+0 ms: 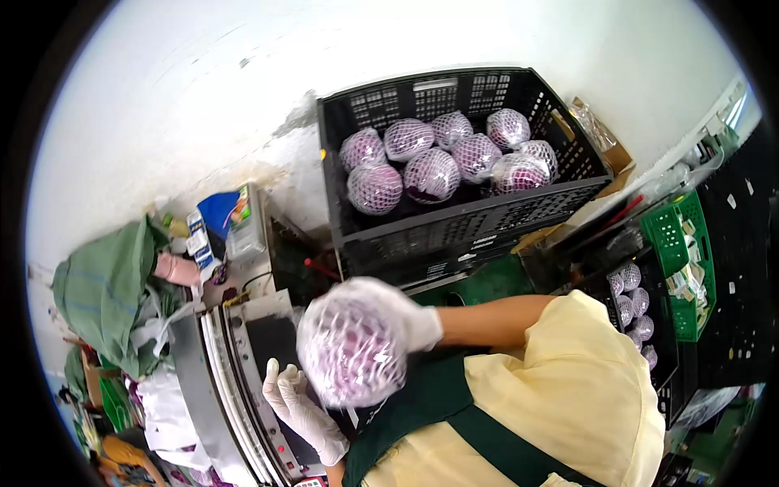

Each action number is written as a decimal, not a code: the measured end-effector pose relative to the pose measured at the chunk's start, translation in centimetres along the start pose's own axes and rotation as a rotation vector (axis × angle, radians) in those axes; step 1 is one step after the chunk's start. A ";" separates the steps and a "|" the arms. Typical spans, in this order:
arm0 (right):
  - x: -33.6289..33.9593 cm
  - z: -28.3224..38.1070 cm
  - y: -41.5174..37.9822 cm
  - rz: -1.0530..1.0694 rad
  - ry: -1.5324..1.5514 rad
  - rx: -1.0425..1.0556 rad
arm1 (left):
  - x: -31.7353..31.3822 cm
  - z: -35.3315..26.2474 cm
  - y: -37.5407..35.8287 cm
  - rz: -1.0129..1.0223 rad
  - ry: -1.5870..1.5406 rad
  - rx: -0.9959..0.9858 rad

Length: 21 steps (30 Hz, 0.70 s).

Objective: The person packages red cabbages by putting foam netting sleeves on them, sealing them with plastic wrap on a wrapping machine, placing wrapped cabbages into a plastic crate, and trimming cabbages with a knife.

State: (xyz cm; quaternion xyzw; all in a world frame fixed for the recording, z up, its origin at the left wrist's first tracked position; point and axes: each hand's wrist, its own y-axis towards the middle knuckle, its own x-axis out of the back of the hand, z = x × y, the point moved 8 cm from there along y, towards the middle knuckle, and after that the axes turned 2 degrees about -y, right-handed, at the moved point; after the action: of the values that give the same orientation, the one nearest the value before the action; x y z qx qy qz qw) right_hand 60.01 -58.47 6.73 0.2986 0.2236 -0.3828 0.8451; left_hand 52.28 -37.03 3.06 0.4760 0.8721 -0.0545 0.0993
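Observation:
My right hand (418,325), in a white glove, holds up a red cabbage (353,345) wrapped in white netting and shiny film. The cabbage hides most of its fingers. Just below, my left hand (304,414), also gloved, is close to the cabbage with its fingers apart and somewhat bent. Nothing shows in its grasp. Beneath both hands lies a flat machine (243,390) with long pale bars and a dark plate. Behind my right hand stands a black crate (438,223) holding several similarly wrapped cabbages (432,174).
Against the wall, a green cloth (114,284) covers something beside a plastic container (246,231). At right, a green basket (667,239) sits near a dark crate with more wrapped cabbages (637,302). White plastic (169,406) lies left of the machine. Another person's orange clothing (126,454) shows lower left.

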 end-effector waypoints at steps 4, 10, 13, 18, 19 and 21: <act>8.4 13.9 -3.6 -0.126 -0.309 0.407 | -7.2 -0.4 0.5 0.073 0.228 -0.137; 24.1 25.2 -8.3 -0.503 -0.149 0.184 | -29.2 -3.3 3.8 0.683 0.717 -0.640; 28.2 28.1 -9.8 -0.753 -0.002 0.101 | -40.3 1.3 3.1 1.045 1.100 -0.901; 28.6 29.1 -8.0 -0.561 -0.114 -0.093 | -49.8 12.3 2.4 1.328 1.423 -1.190; 29.3 28.6 -7.7 -0.520 -0.184 -0.106 | -50.8 14.5 3.1 1.292 1.436 -1.336; 30.5 27.0 -7.3 -0.403 -0.582 -0.137 | -52.8 17.1 5.3 1.309 1.425 -1.370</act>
State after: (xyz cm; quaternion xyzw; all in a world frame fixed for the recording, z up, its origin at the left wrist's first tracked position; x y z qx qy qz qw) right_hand 76.86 -96.29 5.27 0.0694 0.0531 -0.5950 0.7989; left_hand 86.65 -80.70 -1.74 0.6024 0.1688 0.7624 -0.1656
